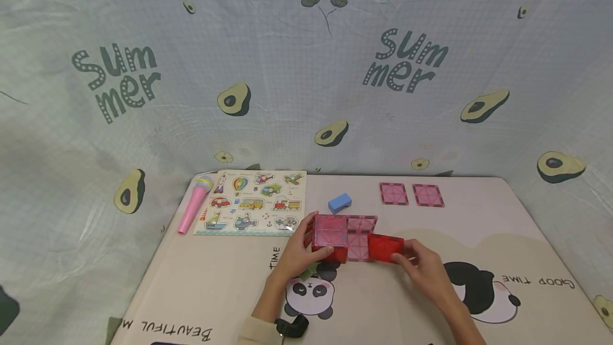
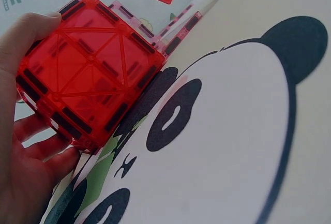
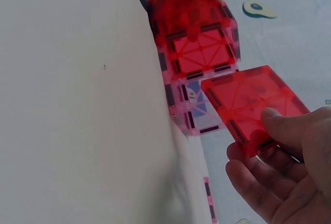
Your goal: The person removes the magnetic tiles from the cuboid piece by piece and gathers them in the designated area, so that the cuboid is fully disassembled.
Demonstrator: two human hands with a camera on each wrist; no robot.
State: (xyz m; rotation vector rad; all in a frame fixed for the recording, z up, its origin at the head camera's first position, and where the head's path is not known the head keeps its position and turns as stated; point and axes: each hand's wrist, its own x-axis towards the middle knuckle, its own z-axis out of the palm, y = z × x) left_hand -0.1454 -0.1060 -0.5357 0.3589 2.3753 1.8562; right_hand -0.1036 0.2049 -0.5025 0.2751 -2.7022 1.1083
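A cube of translucent magnetic tiles [image 1: 330,230], pink on top and red in front, stands on the table. My left hand [image 1: 299,252] grips it from the left, thumb at the front and fingers along the side, as the left wrist view shows. Pink magnetic tiles [image 1: 358,244] adjoin the cube on its right, one lying flat and another along the back. In my right hand [image 1: 423,265] a red square magnetic tile [image 1: 383,248] is pinched between thumb and fingers. The right wrist view shows that red tile tilted, apart from the cube.
Two pink square tiles [image 1: 394,194] lie side by side at the back right. A blue block [image 1: 340,203] sits behind the cube. At the back left are a vehicle picture puzzle board [image 1: 249,222] and a pink toy microphone [image 1: 193,206]. A printed curtain [image 1: 287,68] hangs behind the table.
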